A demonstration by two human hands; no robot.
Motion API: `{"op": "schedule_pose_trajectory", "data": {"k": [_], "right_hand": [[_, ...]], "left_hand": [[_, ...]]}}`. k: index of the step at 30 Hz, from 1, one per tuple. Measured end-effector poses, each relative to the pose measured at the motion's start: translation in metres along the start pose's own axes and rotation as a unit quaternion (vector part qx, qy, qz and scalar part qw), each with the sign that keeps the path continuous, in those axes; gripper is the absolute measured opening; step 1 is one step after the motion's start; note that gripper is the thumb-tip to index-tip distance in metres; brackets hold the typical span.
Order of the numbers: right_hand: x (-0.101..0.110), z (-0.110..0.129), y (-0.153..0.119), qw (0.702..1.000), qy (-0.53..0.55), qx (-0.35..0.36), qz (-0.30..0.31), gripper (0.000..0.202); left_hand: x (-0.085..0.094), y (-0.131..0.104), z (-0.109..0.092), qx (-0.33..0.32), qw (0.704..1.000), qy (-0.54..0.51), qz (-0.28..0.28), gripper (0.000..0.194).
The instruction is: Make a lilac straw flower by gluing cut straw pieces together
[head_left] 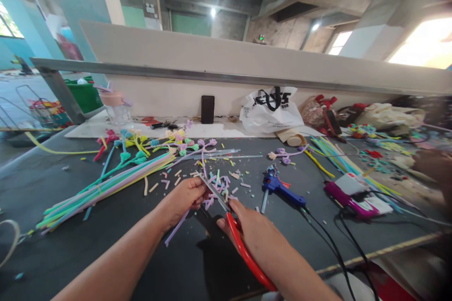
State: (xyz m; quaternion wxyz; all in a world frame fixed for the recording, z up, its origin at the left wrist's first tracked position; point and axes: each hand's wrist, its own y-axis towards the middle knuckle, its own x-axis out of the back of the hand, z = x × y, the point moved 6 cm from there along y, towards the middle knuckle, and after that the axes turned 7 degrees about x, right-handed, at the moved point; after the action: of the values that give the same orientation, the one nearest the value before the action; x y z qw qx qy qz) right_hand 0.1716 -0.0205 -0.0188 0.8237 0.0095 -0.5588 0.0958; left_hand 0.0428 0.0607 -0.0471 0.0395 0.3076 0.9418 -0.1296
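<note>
Near the middle of the dark table (169, 273), my left hand (189, 195) pinches a lilac fuzzy stem (176, 229), whose lower end sticks out below the fingers. My right hand (243, 228) is wrapped round the red handles of a pair of scissors (243, 254). The metal blades point up and left and reach my left fingertips, beside the lilac stem. Just beyond the blades lies a heap of short cut pieces (221, 183) in lilac, white and green. Whether the blades touch the stem is hard to tell.
Bundled pastel stems (106, 188) lie left, with fuzzy flowers (180, 138) behind. A blue glue gun (284, 193) and a magenta tool (353, 202) with cables are at right. A phone (207, 109), a white bag (270, 113) and a cup (116, 110) stand at the back. A blurred hand shows far right.
</note>
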Motion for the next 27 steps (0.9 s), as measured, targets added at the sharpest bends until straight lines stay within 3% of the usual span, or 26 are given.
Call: {"op": "schedule_pose_trajectory", "data": {"k": [27], "right_hand": [[0.0052,0.0049,-0.0044,0.999,-0.031,-0.012,0.021,0.042]], "left_hand": [[0.0005,0.0003,0.0008,0.008,1.000,-0.007,-0.007,0.025]]}}
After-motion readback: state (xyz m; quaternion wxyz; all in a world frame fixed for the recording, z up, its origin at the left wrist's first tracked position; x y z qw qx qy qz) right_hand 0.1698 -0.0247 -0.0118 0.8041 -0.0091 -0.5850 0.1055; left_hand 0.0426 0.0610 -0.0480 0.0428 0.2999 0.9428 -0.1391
